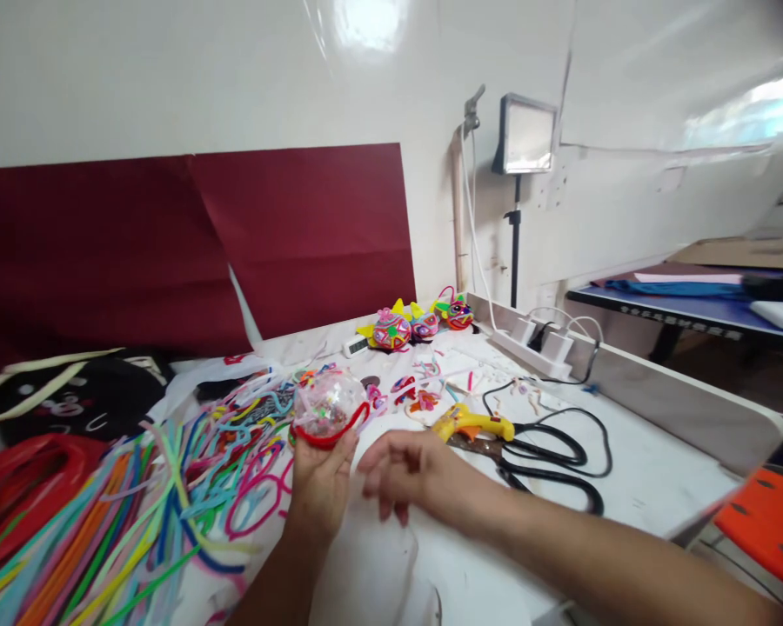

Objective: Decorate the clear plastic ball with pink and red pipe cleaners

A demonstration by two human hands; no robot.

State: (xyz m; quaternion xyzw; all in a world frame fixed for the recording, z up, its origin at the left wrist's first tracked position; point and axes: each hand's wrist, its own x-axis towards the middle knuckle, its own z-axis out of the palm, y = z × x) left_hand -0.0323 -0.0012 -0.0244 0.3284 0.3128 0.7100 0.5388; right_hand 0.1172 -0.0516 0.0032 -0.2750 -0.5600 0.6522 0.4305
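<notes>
In the middle of the frame we see a clear round plastic ball (330, 402) with glittery, multicoloured specks showing through it, and a fuzzy red strip (330, 441) curving along its lower side. Our left hand (321, 487) has it from below, the grip closed around the base of the ball and the strip. Just beside it, our right hand (412, 474) is slightly blurred; its grip is loosely open, the fingers bent and parted, and we see nothing held in it.

Beneath both hands we have a white counter (476, 565). Right of centre, near our right wrist, lie a yellow glue gun (473, 423) and a large pair of scissors with black looped handles (548, 471), and a thin black cable bends around them. Behind the ball, above centre, we see a row of colourful patterned ornaments (391, 330) with yellow points. Long, fuzzy, many-coloured stems (137, 513) spread over the lower left, next to a shiny red plastic bag (45, 465) at the left edge. A maroon sheet (313, 243) covers the wall at upper left, and a rectangular lamp (528, 135) stands at upper right.
</notes>
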